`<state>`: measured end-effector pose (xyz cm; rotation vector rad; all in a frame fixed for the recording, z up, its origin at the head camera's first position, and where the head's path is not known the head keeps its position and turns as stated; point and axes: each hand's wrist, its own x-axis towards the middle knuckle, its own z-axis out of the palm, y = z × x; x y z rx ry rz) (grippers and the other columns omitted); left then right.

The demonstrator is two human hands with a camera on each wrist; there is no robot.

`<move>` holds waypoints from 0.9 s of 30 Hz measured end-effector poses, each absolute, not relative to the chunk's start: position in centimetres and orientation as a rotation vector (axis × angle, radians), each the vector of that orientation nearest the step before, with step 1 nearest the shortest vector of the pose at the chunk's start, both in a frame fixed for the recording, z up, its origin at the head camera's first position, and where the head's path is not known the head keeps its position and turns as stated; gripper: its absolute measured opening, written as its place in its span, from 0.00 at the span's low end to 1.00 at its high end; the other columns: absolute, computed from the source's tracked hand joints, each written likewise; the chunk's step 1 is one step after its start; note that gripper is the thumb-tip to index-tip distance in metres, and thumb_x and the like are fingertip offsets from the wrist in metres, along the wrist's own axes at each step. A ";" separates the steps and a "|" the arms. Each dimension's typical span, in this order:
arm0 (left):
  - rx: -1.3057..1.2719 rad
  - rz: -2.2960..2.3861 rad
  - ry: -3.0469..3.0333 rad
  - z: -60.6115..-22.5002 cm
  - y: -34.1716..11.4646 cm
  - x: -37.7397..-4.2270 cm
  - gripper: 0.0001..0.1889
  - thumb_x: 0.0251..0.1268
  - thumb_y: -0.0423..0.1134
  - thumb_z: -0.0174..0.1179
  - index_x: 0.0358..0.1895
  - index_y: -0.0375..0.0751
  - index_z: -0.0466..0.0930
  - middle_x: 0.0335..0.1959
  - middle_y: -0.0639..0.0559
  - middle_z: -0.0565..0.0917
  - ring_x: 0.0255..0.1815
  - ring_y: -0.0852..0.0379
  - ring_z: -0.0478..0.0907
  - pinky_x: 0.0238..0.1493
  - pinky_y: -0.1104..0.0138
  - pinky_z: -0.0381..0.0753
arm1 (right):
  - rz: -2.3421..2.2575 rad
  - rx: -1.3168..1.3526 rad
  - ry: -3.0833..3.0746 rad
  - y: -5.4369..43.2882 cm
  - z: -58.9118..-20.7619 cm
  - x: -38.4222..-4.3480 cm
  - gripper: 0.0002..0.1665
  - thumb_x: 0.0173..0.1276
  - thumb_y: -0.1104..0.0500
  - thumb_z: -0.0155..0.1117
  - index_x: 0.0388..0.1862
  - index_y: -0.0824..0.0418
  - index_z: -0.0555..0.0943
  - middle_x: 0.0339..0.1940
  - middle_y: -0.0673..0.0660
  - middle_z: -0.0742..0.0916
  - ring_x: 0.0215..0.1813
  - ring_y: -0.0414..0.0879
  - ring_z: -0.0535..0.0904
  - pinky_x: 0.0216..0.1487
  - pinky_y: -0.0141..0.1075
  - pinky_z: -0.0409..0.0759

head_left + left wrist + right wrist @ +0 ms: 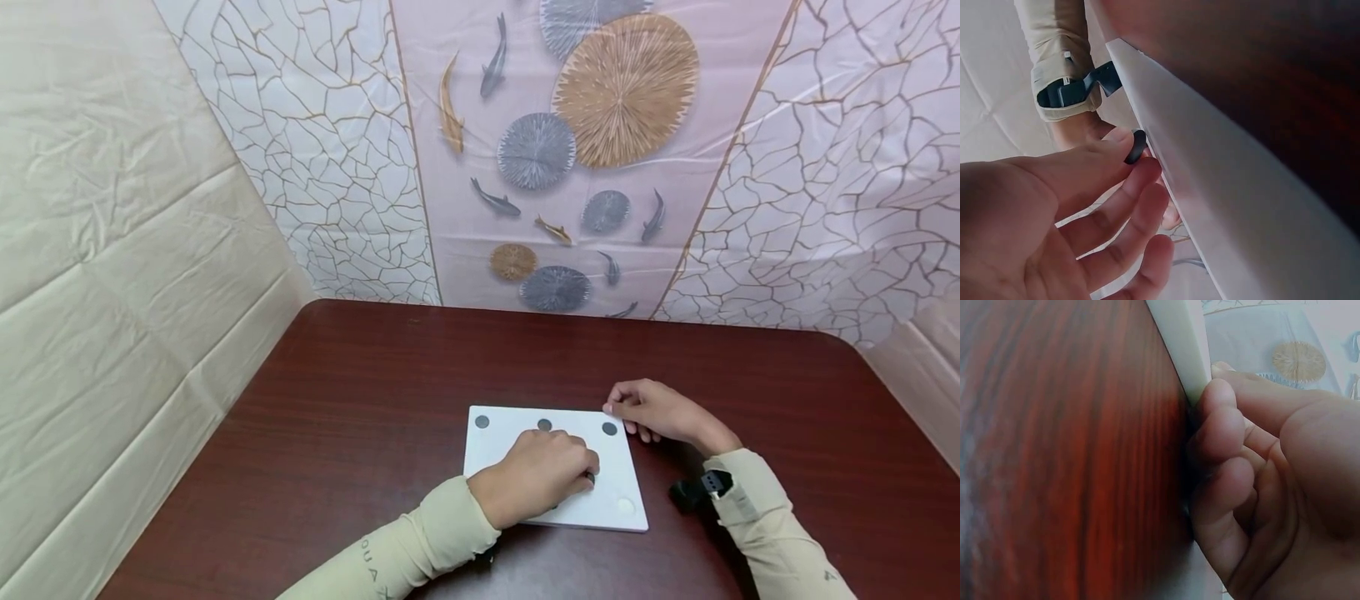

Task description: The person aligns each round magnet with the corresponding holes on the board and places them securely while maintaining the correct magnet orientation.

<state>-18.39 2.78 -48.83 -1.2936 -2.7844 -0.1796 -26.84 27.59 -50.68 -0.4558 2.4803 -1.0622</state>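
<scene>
A white rectangular board (611, 467) lies flat on the table, with dark round discs along its far edge: a left one (482, 422), a middle one (544, 425) and a right one (610, 428). Over the board, my left hand (536, 473) pinches a small black disc (1137, 147) between thumb and index finger; its other fingers are loosely bent. The left forearm and hand hide part of the board. At the board's far right corner, my right hand (660, 410) holds the edge between thumb and bent fingers. A pale round spot (625, 506) shows near the close right corner.
The dark red-brown table (375, 400) extends around the board on all sides. Behind it hangs a patterned cloth (345, 167), and a cream cloth (112, 250) hangs on the left. A black device (697, 490) is strapped at the right wrist.
</scene>
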 end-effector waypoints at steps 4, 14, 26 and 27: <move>-1.280 -0.159 -2.793 -48.8 2.9 -18.2 0.02 0.71 0.48 0.70 0.37 0.62 0.88 0.34 0.67 0.85 0.33 0.67 0.80 0.24 0.69 0.74 | -1.059 -0.459 2.479 27.5 -50.6 -26.9 0.11 0.82 0.54 0.62 0.44 0.60 0.84 0.21 0.52 0.80 0.19 0.44 0.74 0.19 0.36 0.74; -1.289 -0.114 -2.792 -48.8 3.2 -18.1 0.02 0.72 0.49 0.70 0.42 0.62 0.90 0.37 0.66 0.86 0.37 0.65 0.83 0.27 0.68 0.76 | -1.058 -0.472 2.493 27.5 -50.6 -26.8 0.09 0.82 0.56 0.62 0.43 0.60 0.84 0.20 0.52 0.80 0.18 0.43 0.73 0.18 0.35 0.74; -1.304 -0.148 -2.773 -49.0 3.6 -18.1 0.02 0.71 0.46 0.70 0.40 0.63 0.90 0.36 0.65 0.85 0.38 0.65 0.82 0.27 0.68 0.77 | -1.042 -0.460 2.505 27.4 -50.7 -26.9 0.10 0.82 0.56 0.62 0.43 0.61 0.84 0.20 0.52 0.80 0.18 0.43 0.74 0.18 0.35 0.74; -1.305 -0.150 -2.774 -49.0 3.7 -18.2 0.02 0.71 0.46 0.70 0.40 0.63 0.90 0.35 0.65 0.84 0.38 0.65 0.82 0.26 0.68 0.77 | -1.041 -0.462 2.505 27.4 -50.7 -26.9 0.10 0.82 0.55 0.62 0.43 0.61 0.84 0.20 0.52 0.80 0.18 0.44 0.74 0.18 0.36 0.74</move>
